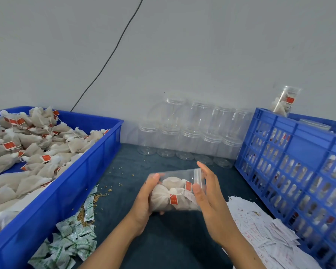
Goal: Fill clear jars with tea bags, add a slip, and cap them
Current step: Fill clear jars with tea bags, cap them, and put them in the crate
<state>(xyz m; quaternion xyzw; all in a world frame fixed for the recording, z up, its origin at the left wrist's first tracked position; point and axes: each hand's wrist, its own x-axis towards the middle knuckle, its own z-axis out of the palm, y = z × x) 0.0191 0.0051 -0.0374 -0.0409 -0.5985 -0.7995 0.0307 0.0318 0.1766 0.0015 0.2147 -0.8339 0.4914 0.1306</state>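
A clear jar (175, 189) packed with white tea bags carrying red tags lies on its side above the dark table mat. My left hand (144, 199) grips its base end, fingers curled round it. My right hand (208, 193) covers the mouth end, where a clear lid (199, 176) sits, with the thumb and fingers round the rim. A white slip shows through the jar wall near the mouth.
A blue bin (97, 152) of loose tea bags stands at the left. Green-and-white sachets (70, 237) lie before it. Empty capped jars (190, 133) are stacked by the wall. A blue crate (291, 162) of filled jars is at the right, with paper slips (260, 230) beside it.
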